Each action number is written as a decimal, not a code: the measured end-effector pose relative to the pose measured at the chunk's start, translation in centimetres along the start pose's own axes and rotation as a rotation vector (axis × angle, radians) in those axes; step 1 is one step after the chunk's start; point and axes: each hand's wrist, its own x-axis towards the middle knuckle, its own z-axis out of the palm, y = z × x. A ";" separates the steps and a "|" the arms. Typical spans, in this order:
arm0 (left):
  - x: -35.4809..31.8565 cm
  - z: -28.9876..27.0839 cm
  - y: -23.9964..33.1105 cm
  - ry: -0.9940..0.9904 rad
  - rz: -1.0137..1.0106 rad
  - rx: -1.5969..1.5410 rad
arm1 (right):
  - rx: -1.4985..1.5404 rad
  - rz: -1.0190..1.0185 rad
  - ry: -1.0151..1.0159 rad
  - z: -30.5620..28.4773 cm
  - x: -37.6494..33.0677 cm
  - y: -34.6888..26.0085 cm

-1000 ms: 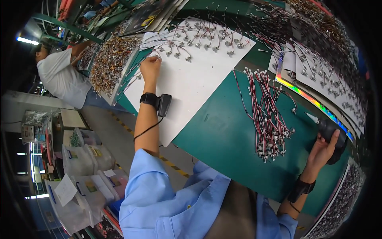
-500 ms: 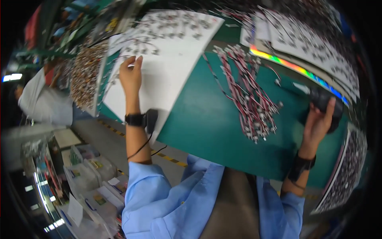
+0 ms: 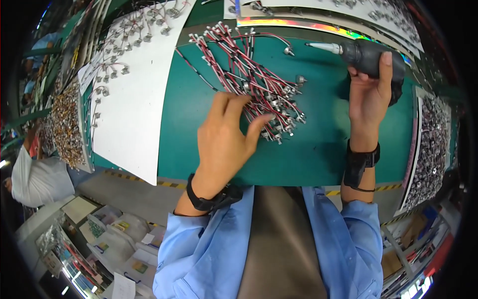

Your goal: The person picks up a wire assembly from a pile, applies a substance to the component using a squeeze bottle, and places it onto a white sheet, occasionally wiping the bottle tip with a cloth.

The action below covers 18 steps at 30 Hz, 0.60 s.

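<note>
A bundle of red, black and white wires [image 3: 264, 79] with white connectors and small metal parts at their ends lies on the green tabletop [image 3: 308, 154]. My left hand [image 3: 224, 132] reaches over the near left side of this bundle, thumb and fingers apart around some wires; whether it touches them I cannot tell. In my right hand [image 3: 367, 102] is a dark squeeze bottle [image 3: 366, 57], tilted on its side. Its pale tapered nozzle [image 3: 326, 47] points left, above the table and beyond the loose wire ends.
Wired metal parts line a white board [image 3: 132, 114] at left. A tray of small brownish parts [image 3: 67, 129] stands farther left. Another tray of metal parts [image 3: 430, 149] borders the right side. More sheets of wired parts [image 3: 378, 17] lie at the back right. A person in pale clothing [image 3: 42, 177] is at far left.
My left hand has moved right, from above the white board to the wire bundle. My right hand still holds the bottle. The view has shifted, so the table appears farther left.
</note>
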 end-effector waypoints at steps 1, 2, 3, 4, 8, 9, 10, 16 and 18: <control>0.8 0.1 -0.1 0.040 0.037 0.013 | 0.015 0.002 -0.009 -0.1 -0.1 -0.1; 1.8 0.2 -0.4 0.081 0.074 0.027 | 0.013 -0.006 0.000 -0.2 -0.2 -0.3; 2.9 0.4 -0.5 0.128 0.110 0.044 | 0.020 -0.005 0.005 -0.2 -0.1 -0.4; 4.3 0.7 -0.6 0.130 0.115 0.046 | 0.028 -0.004 0.007 -0.1 -0.1 -0.5; 9.6 3.7 -0.4 0.126 0.324 0.204 | 0.095 -0.041 0.008 -0.5 0.3 -0.8; 10.3 4.6 0.0 0.121 0.373 0.303 | 0.126 -0.052 0.002 -0.5 0.5 -0.9; 10.8 5.4 0.2 0.133 0.371 0.317 | 0.139 -0.051 -0.010 -0.7 0.7 -1.0; 11.7 7.5 -0.2 0.060 0.210 0.222 | 0.161 -0.070 0.010 -1.4 1.0 -1.5; 11.6 6.0 -0.7 0.052 0.145 0.091 | 0.166 -0.067 0.006 -1.1 0.7 -1.6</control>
